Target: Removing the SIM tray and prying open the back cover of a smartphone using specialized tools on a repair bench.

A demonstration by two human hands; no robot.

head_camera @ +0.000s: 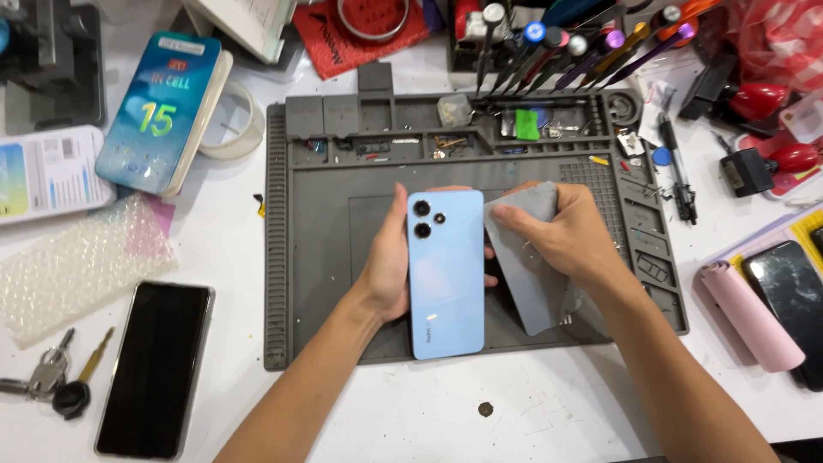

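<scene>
Two hands: both at work over the grey repair mat (326, 257), which lies on the white worktop (531, 411).
Left hand (387, 261): grip closed around the left edge of the light blue smartphone (446, 273), thumb on the near side edge, fingers hidden behind the body.
Light blue smartphone: held back side up just above the middle of the mat, camera lenses at the top left corner, long axis running away from the person.
Right hand (561, 231): grip pinched on the grey cloth (527, 274), fingertips pressing its upper edge next to the phone's right side.
Grey cloth: hangs from the right hand, lower part draped onto the mat, left edge touching or just beside the phone; cannot tell which.
Mat trays: small screws and parts in the top compartments; a row of screwdrivers (557, 51) stands behind them.
Left of mat: black phone (154, 369) face up, bunch of keys (51, 377) beside it, bubble wrap (81, 261), phone box (163, 111), roll of clear tape (233, 120).
Right of mat: pink roll (750, 317) touching a dark phone (793, 300) with a scuffed screen.
</scene>
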